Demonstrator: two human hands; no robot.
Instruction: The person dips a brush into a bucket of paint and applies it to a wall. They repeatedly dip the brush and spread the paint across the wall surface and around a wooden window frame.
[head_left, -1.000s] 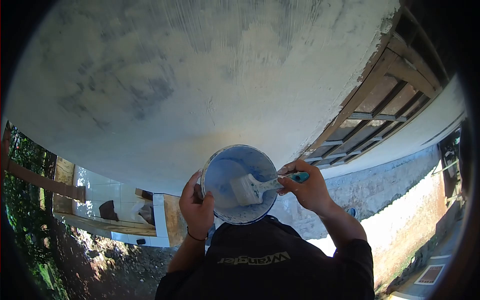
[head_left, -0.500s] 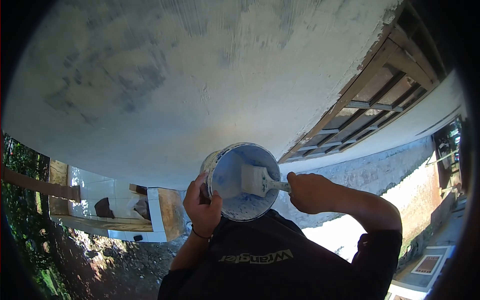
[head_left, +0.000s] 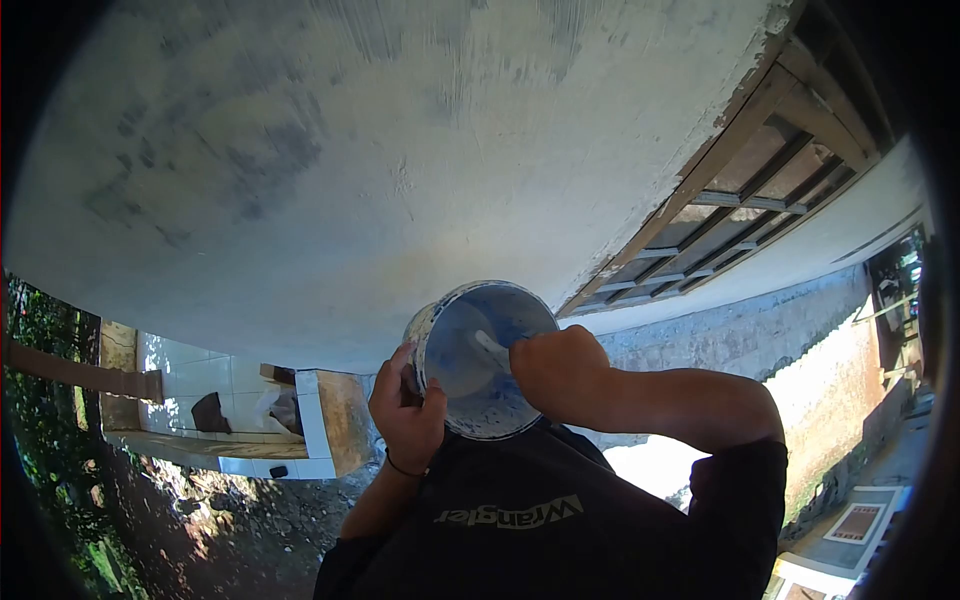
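Note:
A paint-spattered bucket [head_left: 437, 312] hangs in front of my dark shirt, its mouth tilted toward the camera and pale paint inside. My left hand [head_left: 408, 412] grips its left side, thumb over the rim. In my right hand [head_left: 562, 378], at the right part of the opening, is the handle of a paintbrush [head_left: 490, 348]. The brush reaches into the bucket. Its head is mostly out of sight in there, and the fingers partly hide the handle.
A wall [head_left: 400, 180] with patchy whitish paint and dark stains fills the upper view. On the right is a wooden-framed window [head_left: 735, 210]. A tiled ledge [head_left: 210, 385] with a plastic bag [head_left: 278, 410] stands at the left, above earthy ground [head_left: 230, 530].
My right hand has moved left and over the bucket's rim, pushing the paintbrush deeper so that its broad head no longer shows. My left hand and the bucket stay nearly still.

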